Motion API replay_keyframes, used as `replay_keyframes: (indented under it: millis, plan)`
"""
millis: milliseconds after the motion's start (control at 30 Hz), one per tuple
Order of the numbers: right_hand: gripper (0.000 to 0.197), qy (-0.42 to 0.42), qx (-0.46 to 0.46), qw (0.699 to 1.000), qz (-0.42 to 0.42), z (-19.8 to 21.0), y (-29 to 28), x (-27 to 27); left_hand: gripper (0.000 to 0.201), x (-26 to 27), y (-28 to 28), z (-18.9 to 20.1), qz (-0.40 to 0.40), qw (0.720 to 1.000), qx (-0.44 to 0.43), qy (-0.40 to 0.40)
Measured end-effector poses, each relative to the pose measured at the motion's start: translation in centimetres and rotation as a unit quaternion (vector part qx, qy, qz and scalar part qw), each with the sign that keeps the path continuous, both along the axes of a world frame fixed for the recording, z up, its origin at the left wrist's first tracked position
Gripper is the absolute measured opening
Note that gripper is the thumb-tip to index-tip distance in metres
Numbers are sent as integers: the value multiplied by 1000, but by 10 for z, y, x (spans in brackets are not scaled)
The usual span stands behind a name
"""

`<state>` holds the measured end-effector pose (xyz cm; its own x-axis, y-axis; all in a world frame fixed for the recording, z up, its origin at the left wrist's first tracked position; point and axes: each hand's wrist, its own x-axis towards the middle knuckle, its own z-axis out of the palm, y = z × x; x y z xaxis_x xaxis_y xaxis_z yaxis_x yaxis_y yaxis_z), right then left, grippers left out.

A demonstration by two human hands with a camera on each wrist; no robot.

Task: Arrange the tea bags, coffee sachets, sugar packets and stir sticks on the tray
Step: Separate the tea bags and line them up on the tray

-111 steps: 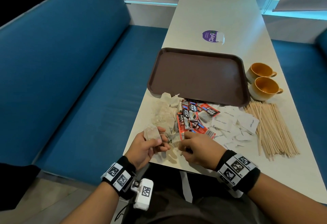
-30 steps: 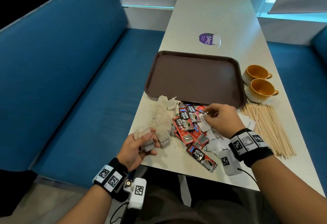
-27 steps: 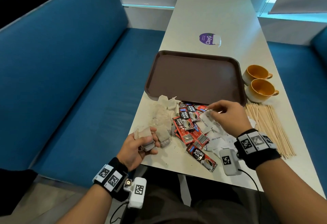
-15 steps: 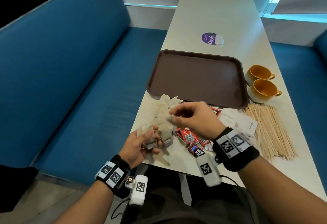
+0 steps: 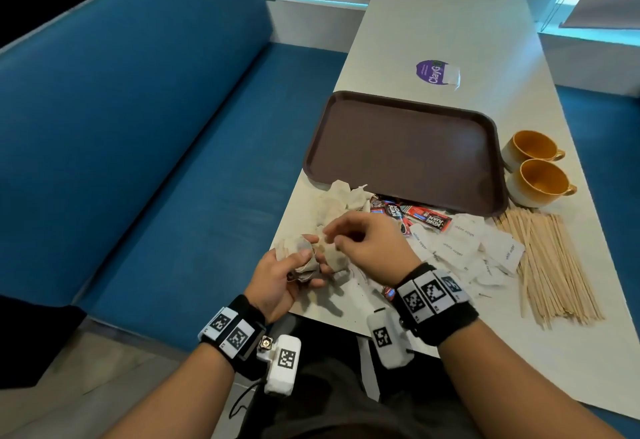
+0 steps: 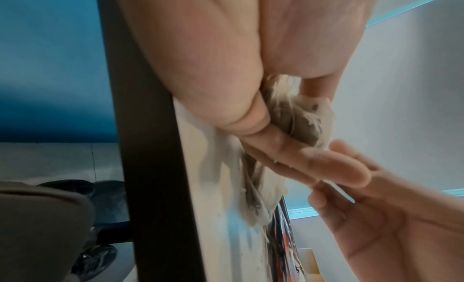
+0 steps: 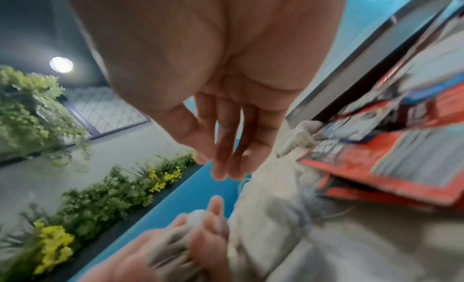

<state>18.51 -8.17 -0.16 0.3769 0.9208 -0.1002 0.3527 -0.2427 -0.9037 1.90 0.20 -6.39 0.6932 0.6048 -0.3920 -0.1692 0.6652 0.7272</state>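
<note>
Left hand (image 5: 277,279): at the near left edge of the table (image 5: 450,23), palm turned inward, fingers and thumb curled round a small bunch of tea bags (image 5: 304,258) — grip plain in the left wrist view too.
Held tea bags: pale, crumpled paper pouches with dark leaf showing through, pressed flat together in the fist.
Right hand (image 5: 370,248): just beside the left, back of hand up, fingers loosely bent and reaching toward the held bunch; whether anything sits between its fingertips, cannot tell.
Loose tea bags (image 5: 341,196): a rumpled heap on the table just beyond both hands, touching the tray's near left corner.
Coffee sachets (image 5: 420,218): red and black, partly under the right hand, against the tray's near rim.
Sugar packets (image 5: 464,241): white, scattered right of the sachets.
Stir sticks (image 5: 550,265): pale wooden bundle fanned out at the far right.
Tray (image 5: 398,147): brown, flat on the table beyond the piles — nothing on it.
Cups (image 5: 536,179): two, orange inside, just right of the tray.
</note>
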Motion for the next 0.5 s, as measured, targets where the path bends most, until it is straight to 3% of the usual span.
replay_keyframes:
  millis: [100, 233, 400, 500]
  plan:
    - [27, -119, -70, 990, -9, -6, 3, 13, 40, -2, 2, -4, 0, 1000, 16, -15]
    - [59, -211, -157, 961, 85, -26, 9, 7, 42, -3, 1, -5, 2, 999, 28, -38]
    - [33, -211, -152, 963, 64, -29, 11, 7, 48, -3, 1, -6, 7, 998, 38, -46]
    - [14, -147, -135, 979, 34, -24, 3, 15, 41, -4, 1, -8, 7, 997, 50, -51]
